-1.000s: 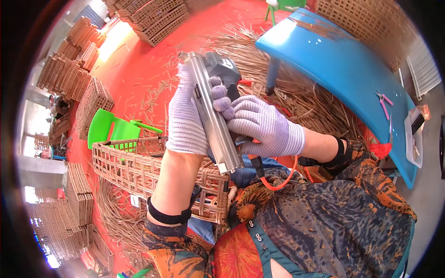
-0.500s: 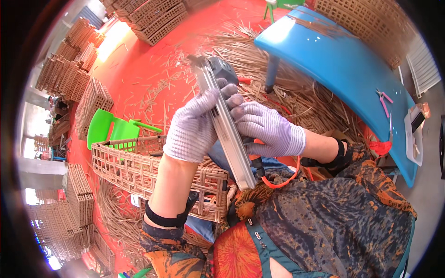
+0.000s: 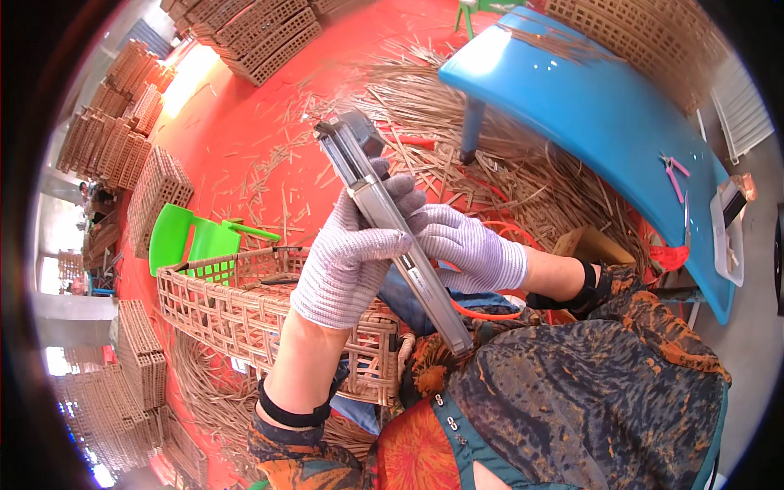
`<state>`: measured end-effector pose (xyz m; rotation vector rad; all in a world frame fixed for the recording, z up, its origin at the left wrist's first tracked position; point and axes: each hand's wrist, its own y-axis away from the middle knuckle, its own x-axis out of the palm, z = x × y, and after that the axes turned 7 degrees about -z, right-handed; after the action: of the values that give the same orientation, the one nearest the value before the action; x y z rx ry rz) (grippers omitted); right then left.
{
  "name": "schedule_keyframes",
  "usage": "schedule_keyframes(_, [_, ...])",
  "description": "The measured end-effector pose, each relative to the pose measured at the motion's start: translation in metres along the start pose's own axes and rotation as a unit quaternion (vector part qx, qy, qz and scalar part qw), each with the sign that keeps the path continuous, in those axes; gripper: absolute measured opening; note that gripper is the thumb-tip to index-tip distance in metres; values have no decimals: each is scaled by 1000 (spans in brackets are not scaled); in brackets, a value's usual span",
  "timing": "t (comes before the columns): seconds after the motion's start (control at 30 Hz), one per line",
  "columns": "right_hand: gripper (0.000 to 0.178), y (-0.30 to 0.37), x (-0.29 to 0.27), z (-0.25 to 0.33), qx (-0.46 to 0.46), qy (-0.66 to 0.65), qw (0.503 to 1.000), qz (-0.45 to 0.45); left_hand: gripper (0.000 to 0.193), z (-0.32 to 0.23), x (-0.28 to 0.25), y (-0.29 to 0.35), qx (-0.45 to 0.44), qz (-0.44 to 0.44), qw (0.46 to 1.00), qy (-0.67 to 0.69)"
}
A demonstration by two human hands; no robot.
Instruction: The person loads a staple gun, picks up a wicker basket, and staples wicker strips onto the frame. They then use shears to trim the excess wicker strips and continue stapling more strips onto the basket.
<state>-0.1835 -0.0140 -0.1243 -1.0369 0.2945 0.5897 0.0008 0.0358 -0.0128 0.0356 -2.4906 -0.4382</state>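
Both my hands wear pale striped knit gloves with grey fingertips. Between them is a pneumatic staple gun [image 3: 390,211], tilted, its long metal magazine slanting down toward my lap. My left hand [image 3: 347,253] wraps round the magazine, thumb across its face. On the far side, my right hand [image 3: 474,245] grips the gun's body, its fingertips close to the left fingers; the handle is mostly hidden. The magazine cover sits slid down, baring a channel near the gun's head. An orange air hose [image 3: 482,314] curves below my right hand. Beneath my left forearm lies a woven rattan basket [image 3: 220,314].
A blue table [image 3: 572,98] at the right bears pink-handled pliers [image 3: 674,176] and a white plastic tray [image 3: 727,237]. Cut cane strips [image 3: 523,171] litter the red floor. A green chair [image 3: 192,237] stands left; stacked woven baskets [image 3: 253,41] rise behind.
The magazine cover has slid down toward my lap, exposing the channel near the gun's head. My left hand has moved slightly lower, and the gun has turned a little.
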Motion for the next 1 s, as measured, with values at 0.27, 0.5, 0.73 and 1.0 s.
schedule_keyframes(0.27, [57, -2, -1, 2, 5, -9, 1000, 1, 82, 3, -6, -3, -4, 17, 1000, -18])
schedule_keyframes(0.5, [55, -5, 3, -3, 22, -51, 998, -40, 67, 5, 4, -9, 36, 3, 999, -41])
schedule_keyframes(0.73, [53, -5, 8, 12, 78, -67, 991, -81, 53, -7, -2, -7, -15, 76, 988, 134])
schedule_keyframes(1.0, [62, -3, 20, -5, 4, -78, 988, -136, 88, -9, 7, -7, 22, 36, 999, 7])
